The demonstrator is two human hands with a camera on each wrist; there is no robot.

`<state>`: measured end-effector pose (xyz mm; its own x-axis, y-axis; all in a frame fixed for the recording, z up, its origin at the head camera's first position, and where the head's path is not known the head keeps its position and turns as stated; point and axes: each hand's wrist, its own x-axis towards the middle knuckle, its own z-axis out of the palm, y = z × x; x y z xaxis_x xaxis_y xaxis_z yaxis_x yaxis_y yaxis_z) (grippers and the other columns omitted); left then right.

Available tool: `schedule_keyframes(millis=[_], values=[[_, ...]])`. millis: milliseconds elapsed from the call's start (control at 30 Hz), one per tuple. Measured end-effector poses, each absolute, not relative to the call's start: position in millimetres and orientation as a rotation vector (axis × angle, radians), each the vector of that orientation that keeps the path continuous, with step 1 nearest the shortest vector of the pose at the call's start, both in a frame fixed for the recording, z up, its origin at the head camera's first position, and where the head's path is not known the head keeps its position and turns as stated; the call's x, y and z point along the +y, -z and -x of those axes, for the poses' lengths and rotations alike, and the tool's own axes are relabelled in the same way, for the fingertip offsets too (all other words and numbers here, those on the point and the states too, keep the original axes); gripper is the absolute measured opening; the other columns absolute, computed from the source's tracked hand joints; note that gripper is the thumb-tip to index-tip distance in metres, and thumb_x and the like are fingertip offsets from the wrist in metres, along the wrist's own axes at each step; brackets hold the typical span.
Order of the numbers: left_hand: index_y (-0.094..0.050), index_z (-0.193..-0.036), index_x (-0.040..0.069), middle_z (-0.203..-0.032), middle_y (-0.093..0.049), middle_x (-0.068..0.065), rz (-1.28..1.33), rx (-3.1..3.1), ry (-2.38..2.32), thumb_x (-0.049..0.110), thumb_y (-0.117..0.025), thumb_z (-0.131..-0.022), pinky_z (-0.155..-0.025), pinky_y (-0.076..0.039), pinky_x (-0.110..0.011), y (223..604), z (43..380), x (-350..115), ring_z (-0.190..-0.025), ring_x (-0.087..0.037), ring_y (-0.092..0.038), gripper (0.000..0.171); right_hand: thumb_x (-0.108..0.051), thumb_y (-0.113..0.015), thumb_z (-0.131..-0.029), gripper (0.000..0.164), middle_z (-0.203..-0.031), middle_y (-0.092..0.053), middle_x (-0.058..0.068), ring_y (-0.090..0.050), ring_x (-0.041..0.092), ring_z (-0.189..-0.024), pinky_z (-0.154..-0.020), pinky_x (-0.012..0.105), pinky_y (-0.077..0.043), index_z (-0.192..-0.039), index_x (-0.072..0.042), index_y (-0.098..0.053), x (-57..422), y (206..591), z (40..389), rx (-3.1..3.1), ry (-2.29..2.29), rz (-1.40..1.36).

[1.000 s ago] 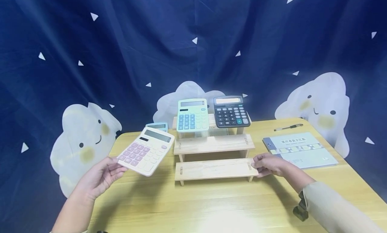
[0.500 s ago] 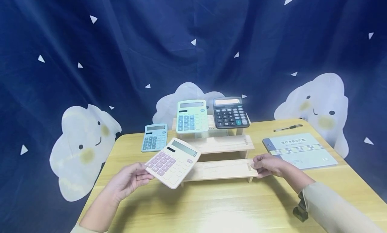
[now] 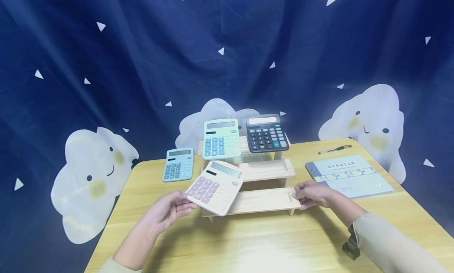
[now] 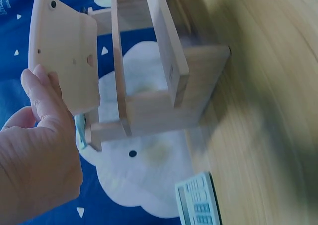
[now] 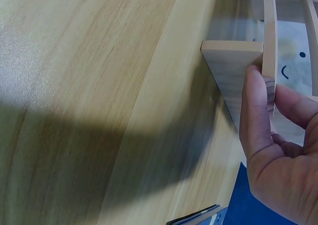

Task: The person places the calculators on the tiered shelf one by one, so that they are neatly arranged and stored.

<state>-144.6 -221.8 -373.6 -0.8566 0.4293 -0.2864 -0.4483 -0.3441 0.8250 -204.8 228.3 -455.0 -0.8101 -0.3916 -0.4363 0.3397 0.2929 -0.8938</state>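
Observation:
A white calculator with pale purple keys (image 3: 216, 188) is gripped at its lower left corner by my left hand (image 3: 168, 212). It is tilted and overlaps the left part of the lower steps in the head view; its plain back (image 4: 67, 51) shows in the left wrist view. My right hand (image 3: 313, 194) pinches the right end of the lowest step of a three-step wooden stand (image 3: 262, 200), thumb and fingers on either side of the board (image 5: 269, 81). On the top step lean a white calculator with blue keys (image 3: 221, 138) and a black calculator (image 3: 267, 134).
A light blue calculator (image 3: 178, 164) lies on the table (image 3: 255, 241) left of the stand. To the right are a pale blue account book (image 3: 349, 174) and a pen (image 3: 335, 149). A dark blue curtain (image 3: 152, 48) with clouds hangs behind.
My left hand has carried the purple-keyed calculator rightward, from beside the stand to over its lower steps, uncovering the light blue calculator. My right hand keeps its hold on the step.

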Motion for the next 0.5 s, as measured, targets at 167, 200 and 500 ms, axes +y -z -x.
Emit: schedule_keyframes(millis=[167,200,500], values=[[-0.058,-0.097,-0.004,-0.09,-0.07,-0.018,0.045,1.333,-2.229,0.0,-0.039,-0.093,-0.079,-0.058,-0.025,378.3,148.4,-211.1,-0.083,-0.022,-0.07,0.02,-0.004,-0.057,-0.088,0.014,-0.083,-0.063,0.009,-0.063,0.018,-0.073,-0.066,0.031,-0.061,-0.098,0.004,-0.05,228.8,454.0,204.7,1.955,1.575,0.042],[-0.058,-0.097,-0.004,-0.089,-0.07,-0.018,0.051,1.322,-2.235,0.0,-0.038,-0.093,-0.079,-0.058,-0.025,379.2,149.5,-209.3,-0.083,-0.022,-0.07,0.02,-0.004,-0.057,-0.088,0.014,-0.083,-0.063,0.009,-0.063,0.018,-0.073,-0.066,0.031,-0.061,-0.097,0.003,-0.05,228.9,453.8,204.7,1.954,1.576,0.041],[-0.059,-0.098,-0.006,-0.092,-0.069,-0.022,0.108,1.158,-2.352,-0.001,-0.036,-0.095,-0.086,-0.056,-0.028,388.5,158.5,-195.0,-0.088,-0.026,-0.069,0.024,-0.005,-0.057,-0.088,0.011,-0.081,-0.061,0.007,-0.061,0.016,-0.071,-0.066,0.03,-0.061,-0.092,0.0,-0.049,228.9,452.4,205.2,1.94,1.583,0.049]])
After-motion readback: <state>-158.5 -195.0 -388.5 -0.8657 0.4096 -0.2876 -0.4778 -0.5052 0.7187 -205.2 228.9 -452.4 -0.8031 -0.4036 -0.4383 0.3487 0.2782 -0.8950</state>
